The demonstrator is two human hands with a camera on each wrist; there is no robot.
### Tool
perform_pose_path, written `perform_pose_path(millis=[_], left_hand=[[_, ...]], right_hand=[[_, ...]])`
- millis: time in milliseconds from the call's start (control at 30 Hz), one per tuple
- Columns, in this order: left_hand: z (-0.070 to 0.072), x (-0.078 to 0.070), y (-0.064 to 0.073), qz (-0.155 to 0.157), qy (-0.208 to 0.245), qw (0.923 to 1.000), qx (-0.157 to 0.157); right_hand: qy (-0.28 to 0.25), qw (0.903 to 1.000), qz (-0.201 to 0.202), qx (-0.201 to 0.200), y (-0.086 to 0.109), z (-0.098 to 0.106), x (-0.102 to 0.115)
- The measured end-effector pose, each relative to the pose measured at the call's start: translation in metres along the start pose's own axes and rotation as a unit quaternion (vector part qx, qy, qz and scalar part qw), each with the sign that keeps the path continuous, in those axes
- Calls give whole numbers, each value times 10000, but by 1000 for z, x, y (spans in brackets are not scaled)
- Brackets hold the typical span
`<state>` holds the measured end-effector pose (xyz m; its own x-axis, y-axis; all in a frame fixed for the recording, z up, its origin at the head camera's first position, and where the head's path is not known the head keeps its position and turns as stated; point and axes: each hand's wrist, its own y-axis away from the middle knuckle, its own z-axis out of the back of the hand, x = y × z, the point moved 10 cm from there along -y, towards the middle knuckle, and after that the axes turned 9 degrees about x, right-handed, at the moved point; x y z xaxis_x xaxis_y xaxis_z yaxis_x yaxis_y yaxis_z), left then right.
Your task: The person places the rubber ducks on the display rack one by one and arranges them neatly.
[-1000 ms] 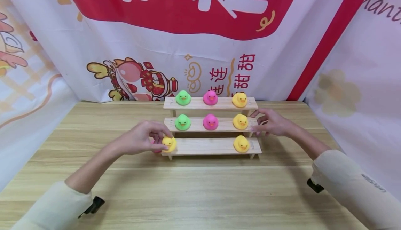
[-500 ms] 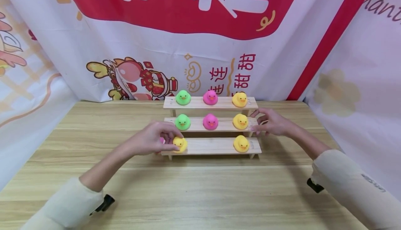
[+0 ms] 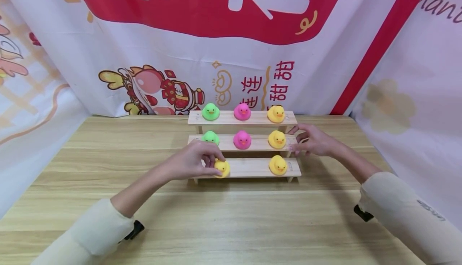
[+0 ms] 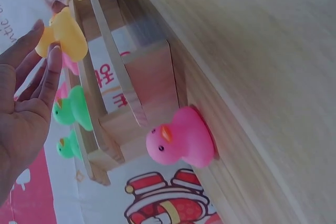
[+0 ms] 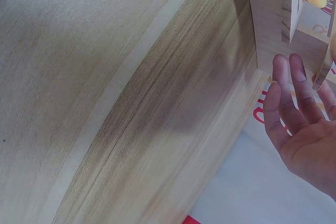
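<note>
My left hand [image 3: 200,158] pinches a yellow rubber duck [image 3: 223,168] between thumb and fingers, over the left-middle part of the bottom shelf [image 3: 249,167] of a three-tier wooden rack. Whether that duck touches the shelf I cannot tell. A second yellow duck [image 3: 278,165] sits at the shelf's right end. Loosely bent, the fingers of my right hand [image 3: 313,140] lie at the right end of the middle shelf [image 3: 260,146]; the right wrist view shows them beside its end, gripping no duck. On the table left of the rack stands a pink duck [image 4: 184,137], hidden in the head view.
The middle shelf bears a green duck [image 3: 211,137], partly behind my left hand, a pink duck [image 3: 242,140] and a yellow duck [image 3: 277,139]. Green, pink and yellow ducks also line the top shelf [image 3: 225,117]. A printed cloth [image 3: 162,48] hangs behind the wooden table [image 3: 231,221].
My left hand has carried the yellow duck rightward along the bottom shelf from its left end. The pink duck on the table has passed out of sight behind it. My right hand stays put.
</note>
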<state>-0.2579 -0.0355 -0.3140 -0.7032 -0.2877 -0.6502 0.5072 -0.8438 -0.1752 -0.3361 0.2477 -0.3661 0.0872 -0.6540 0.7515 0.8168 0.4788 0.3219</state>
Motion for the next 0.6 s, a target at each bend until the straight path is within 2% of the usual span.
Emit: perform_pose_path(millis=[200,467,600], left_hand=[[-7,-8,-12,-311,-33,9995,34],[-16,-11,-25,-371,-41,9993,53],[-21,-12,-31,-366,-206,9991,0]], right_hand=[[-20,10000,-10,31,0,-1,1],[18,10000,-34,25,-1,0,2],[38,10000,-34,24,-1,0,1]])
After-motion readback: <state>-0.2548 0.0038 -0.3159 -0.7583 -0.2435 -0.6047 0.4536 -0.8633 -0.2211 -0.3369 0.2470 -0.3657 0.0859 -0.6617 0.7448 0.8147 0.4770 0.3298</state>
